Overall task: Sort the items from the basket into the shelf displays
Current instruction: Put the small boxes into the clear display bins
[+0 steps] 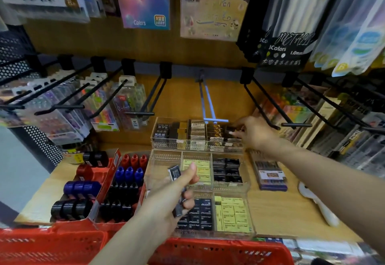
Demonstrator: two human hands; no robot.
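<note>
Reaching to the back tray (166, 139), the right hand (253, 133) pinches a dark box (233, 132) at the tray's right end; whether the box is seated cannot be told. The left hand (177, 189) grips a stack of small black boxes (174, 172) above the basket (218, 252). Judging by the rows, the person should slide the dark box upright beside its likes, flush, before letting go.

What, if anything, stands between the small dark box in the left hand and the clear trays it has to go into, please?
Nothing visible does. The left hand holds the small dark box directly above the open-topped middle clear tray; the right hand is away at the back tray.
</note>
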